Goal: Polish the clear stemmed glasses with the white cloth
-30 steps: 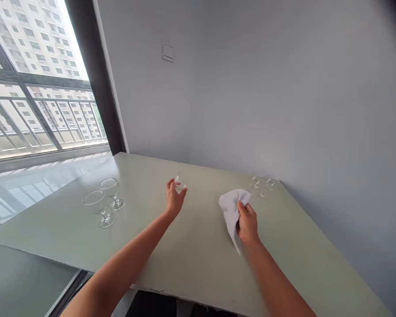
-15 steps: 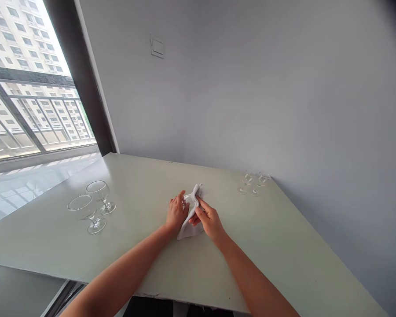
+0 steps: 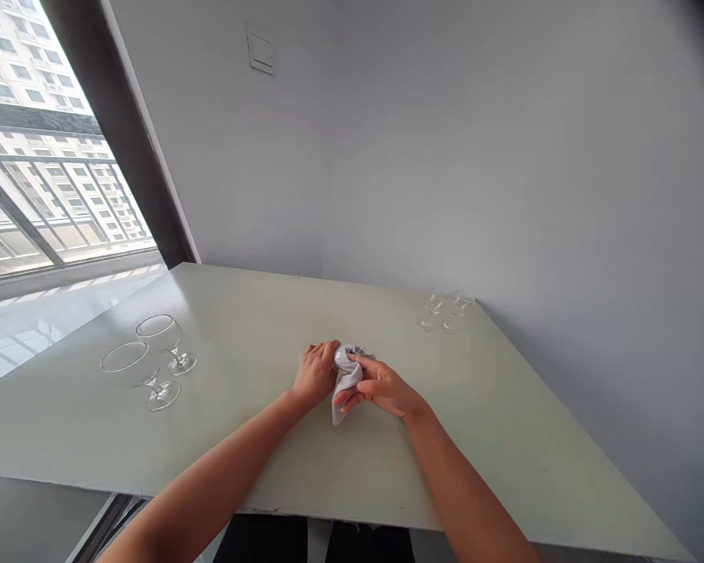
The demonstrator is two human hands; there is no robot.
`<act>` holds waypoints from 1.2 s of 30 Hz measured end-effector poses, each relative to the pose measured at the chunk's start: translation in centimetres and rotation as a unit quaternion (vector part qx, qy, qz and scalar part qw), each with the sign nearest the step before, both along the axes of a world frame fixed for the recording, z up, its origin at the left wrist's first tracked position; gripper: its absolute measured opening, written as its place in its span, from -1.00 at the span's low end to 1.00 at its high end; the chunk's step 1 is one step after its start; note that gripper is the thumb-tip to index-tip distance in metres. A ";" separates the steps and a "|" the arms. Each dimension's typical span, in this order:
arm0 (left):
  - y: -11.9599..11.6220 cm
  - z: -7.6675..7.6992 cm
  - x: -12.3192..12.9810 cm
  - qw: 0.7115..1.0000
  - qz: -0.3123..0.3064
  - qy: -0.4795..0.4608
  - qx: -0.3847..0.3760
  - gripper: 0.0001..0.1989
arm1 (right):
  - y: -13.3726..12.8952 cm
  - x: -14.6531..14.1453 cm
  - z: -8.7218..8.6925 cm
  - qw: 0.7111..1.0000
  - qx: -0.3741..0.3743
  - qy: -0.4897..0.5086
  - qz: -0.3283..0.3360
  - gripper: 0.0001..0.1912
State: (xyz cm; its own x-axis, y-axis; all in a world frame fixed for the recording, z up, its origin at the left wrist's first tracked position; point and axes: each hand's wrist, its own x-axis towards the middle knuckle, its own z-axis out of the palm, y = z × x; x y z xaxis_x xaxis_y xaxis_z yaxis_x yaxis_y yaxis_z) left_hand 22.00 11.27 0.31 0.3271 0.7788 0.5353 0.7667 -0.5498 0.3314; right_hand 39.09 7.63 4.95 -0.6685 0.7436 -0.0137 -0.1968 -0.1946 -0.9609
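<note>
The soft white cloth point(image 3: 347, 375), bunched and creased, sits mid-table on the glossy pale green table point(image 3: 252, 305), its folds pinched by the closed fingers of the left hand point(image 3: 315, 374) and right hand point(image 3: 381, 389). Well apart stand two wide-bowled glass goblets point(image 3: 163, 335) leftward and two small stemmed glasses point(image 3: 436, 305) by the far edge.

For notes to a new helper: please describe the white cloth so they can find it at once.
On the pale green table, two hands meet near the front edge. The white cloth is bunched between the left hand and the right hand. Unlike the clear stemmed glasses to its left and the smaller ones far right, it is soft and opaque.
</note>
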 end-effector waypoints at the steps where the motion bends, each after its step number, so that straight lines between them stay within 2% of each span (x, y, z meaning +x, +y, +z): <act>1: 0.0 0.0 0.1 1.000 0.004 -0.008 -0.005 -0.60 | -0.1 0.2 0.1 1.000 -0.011 0.024 0.013 -0.38; 4: -0.1 0.2 0.0 1.000 0.008 -0.008 -0.010 -0.59 | 0.0 0.3 -0.2 1.000 -0.004 0.006 0.000 -0.44; 8: -0.2 0.4 -0.2 1.000 -0.003 0.026 0.000 -0.66 | 0.5 -0.8 -1.5 0.987 0.066 -0.117 -0.084 -0.65; 10: -0.3 0.7 -0.2 0.999 -0.001 0.052 0.015 -0.70 | 0.6 -1.4 -2.2 0.981 0.071 -0.127 -0.127 -0.70; 14: -0.7 1.3 0.3 0.991 0.020 0.120 0.063 -0.67 | 0.9 -1.8 -2.8 0.978 -0.027 -0.038 -0.204 -0.63; 16: -1.0 1.6 0.7 0.984 0.018 0.157 0.082 -0.63 | 1.1 -1.6 -2.9 0.975 -0.072 0.004 -0.212 -0.62; 18: -1.0 1.9 0.9 0.982 0.013 0.177 0.071 -0.61 | 1.3 -1.2 -2.8 0.976 -0.080 0.018 -0.204 -0.62; 21: -0.7 2.9 0.7 0.986 -0.014 0.164 -0.019 -0.63 | 1.2 -0.5 -2.2 0.982 -0.036 -0.015 -0.184 -0.64; 23: -0.4 4.2 -0.1 0.982 -0.052 0.129 -0.127 -0.64 | 0.8 0.0 -1.3 0.986 0.019 -0.059 -0.153 -0.67; 24: -0.2 5.0 -0.6 0.971 -0.083 0.106 -0.195 -0.63 | 0.5 0.3 -0.8 0.987 0.051 -0.082 -0.129 -0.69; 25: -0.1 5.9 -1.1 0.951 -0.127 0.087 -0.270 -0.62 | 0.2 0.5 -0.2 0.986 0.084 -0.104 -0.099 -0.73; 27: 0.2 7.4 -2.1 0.881 -0.228 0.070 -0.408 -0.63 | -0.3 0.9 0.5 0.982 0.129 -0.135 -0.037 -0.79; 28: 0.3 8.0 -2.5 0.844 -0.269 0.076 -0.457 -0.64 | -0.5 1.0 0.6 0.980 0.138 -0.142 -0.015 -0.81; 29: 0.3 8.3 -2.7 0.821 -0.289 0.088 -0.484 -0.65 | -0.5 1.0 0.6 0.980 0.138 -0.146 -0.005 -0.82; 30: 0.2 8.4 -2.9 0.822 -0.284 0.105 -0.483 -0.65 | -0.5 0.9 0.4 0.980 0.132 -0.148 -0.010 -0.82; 31: 0.1 8.3 -2.9 0.847 -0.255 0.122 -0.451 -0.64 | -0.3 0.7 0.0 0.981 0.122 -0.147 -0.028 -0.81; 32: -0.1 8.0 -2.8 0.887 -0.208 0.137 -0.388 -0.62 | 0.0 0.5 -0.4 0.982 0.107 -0.140 -0.061 -0.80; 34: -0.6 7.1 -2.6 0.959 -0.105 0.160 -0.207 -0.59 | 0.6 -0.1 -1.3 0.984 0.067 -0.092 -0.141 -0.75; 36: -1.0 6.5 -2.6 0.982 -0.058 0.171 -0.056 -0.60 | 0.9 -0.5 -1.7 0.981 0.021 -0.018 -0.191 -0.70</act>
